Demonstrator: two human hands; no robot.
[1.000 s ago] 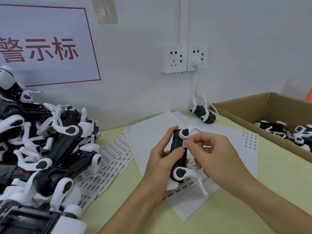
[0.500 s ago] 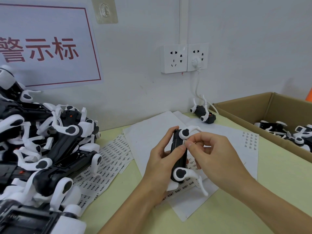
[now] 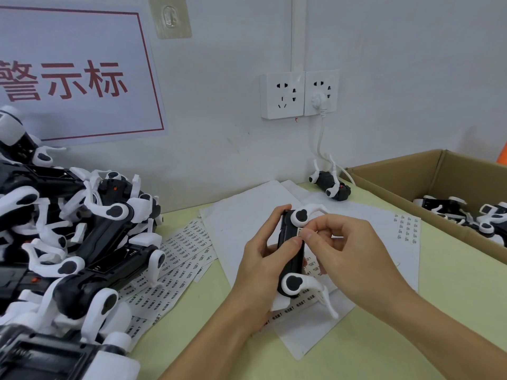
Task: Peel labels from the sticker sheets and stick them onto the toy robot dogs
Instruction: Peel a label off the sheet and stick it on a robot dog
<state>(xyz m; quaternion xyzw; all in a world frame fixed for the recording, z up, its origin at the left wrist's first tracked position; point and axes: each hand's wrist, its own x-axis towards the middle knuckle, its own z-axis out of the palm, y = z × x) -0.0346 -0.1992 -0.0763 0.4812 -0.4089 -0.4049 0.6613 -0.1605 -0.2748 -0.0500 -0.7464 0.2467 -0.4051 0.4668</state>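
Wall sign [image 3: 68, 78] reads 警示标; left hand [image 3: 263, 264] grips toy dog [image 3: 292, 253], right hand [image 3: 348, 250] pinches label [image 3: 300, 231].

Wall sockets [image 3: 299, 94] (one plugged), red-lettered sign [image 3: 74, 78], cardboard box [image 3: 428, 182].

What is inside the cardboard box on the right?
The cardboard box holds black-and-white toy robot dogs. Its near wall and the frame edge hide the rest.

Just one camera here, head-mounted and wide-angle, looking forward and down over the desk [image 3: 384, 338] from close up. It faces the far wall [image 3: 397, 78], so both forearms come in from the near edge. Straight lines bow toward the picture's edges.
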